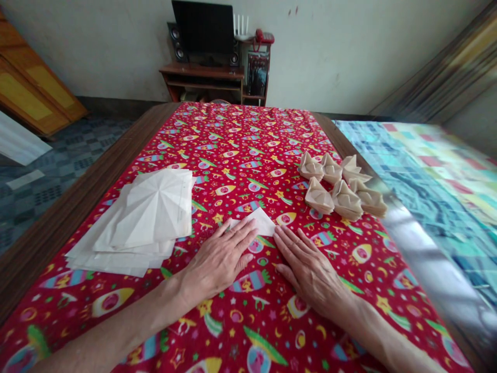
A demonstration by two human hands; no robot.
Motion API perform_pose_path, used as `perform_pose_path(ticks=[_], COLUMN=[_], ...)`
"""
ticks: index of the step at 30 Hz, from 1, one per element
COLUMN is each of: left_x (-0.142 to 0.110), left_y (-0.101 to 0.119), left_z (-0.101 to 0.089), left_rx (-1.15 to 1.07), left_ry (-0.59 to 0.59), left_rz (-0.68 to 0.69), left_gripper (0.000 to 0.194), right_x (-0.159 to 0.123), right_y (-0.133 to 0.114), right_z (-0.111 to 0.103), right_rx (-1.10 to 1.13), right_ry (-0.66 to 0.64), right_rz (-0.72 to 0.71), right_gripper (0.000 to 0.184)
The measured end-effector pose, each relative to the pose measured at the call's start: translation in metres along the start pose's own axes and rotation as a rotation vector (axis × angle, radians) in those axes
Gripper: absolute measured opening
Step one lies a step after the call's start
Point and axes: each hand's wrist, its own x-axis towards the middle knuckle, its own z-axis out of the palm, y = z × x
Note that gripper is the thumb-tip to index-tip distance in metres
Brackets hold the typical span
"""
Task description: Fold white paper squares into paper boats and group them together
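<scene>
A small folded piece of white paper [264, 223] lies flat on the red patterned cloth, between my hands. My left hand [223, 254] rests palm down, its outstretched fingertips covering the paper's left part. With fingers laid flat, my right hand [308, 267] touches the paper's right corner. To the left is a stack of creased white paper sheets [155, 207], the top one marked with folds radiating from its middle. Several folded paper shapes [347, 199] with pointed tips stand in two rows on the right.
The red cloth [248, 134] covers a dark wooden table [97, 181]. Beyond its far end are a desk [202, 72] with a monitor [204, 31], speakers and a red telephone [264, 36]. A bed [430, 171] with patterned covers adjoins the right side. A wooden cabinet [34, 77] stands at left.
</scene>
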Motion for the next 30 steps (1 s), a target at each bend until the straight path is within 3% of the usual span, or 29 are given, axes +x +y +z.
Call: perform_pose_path(ticks=[6,10,14,20,25,30], left_x=[-0.024,-0.032,-0.018,0.015,0.021,0.02], left_y=[-0.018,-0.023,-0.025,-0.03,-0.035,-0.034], left_z=[-0.008,-0.009,-0.003,0.0,0.001,0.002], left_rx=[0.084,0.081,0.04,-0.025,-0.059,-0.064], left_ry=[0.009,0.069,0.184,0.229,0.256,0.265], left_rz=[-0.077,-0.13,-0.146,-0.071,-0.055,-0.074], left_gripper=[0.047,0.044,0.036,0.031,0.03,0.031], right_x=[-0.006,-0.001,0.024,0.063,0.065,0.061], right_y=[0.003,0.003,-0.003,-0.004,0.005,0.008], right_z=[-0.003,-0.002,-0.001,-0.002,-0.003,0.001], right_rx=[-0.011,-0.024,-0.066,-0.062,-0.031,-0.05], right_ry=[0.036,0.135,0.228,0.116,0.063,0.122], right_rz=[-0.002,0.008,0.013,-0.048,-0.125,-0.192], right_gripper=[0.051,0.039,0.023,0.017,0.015,0.017])
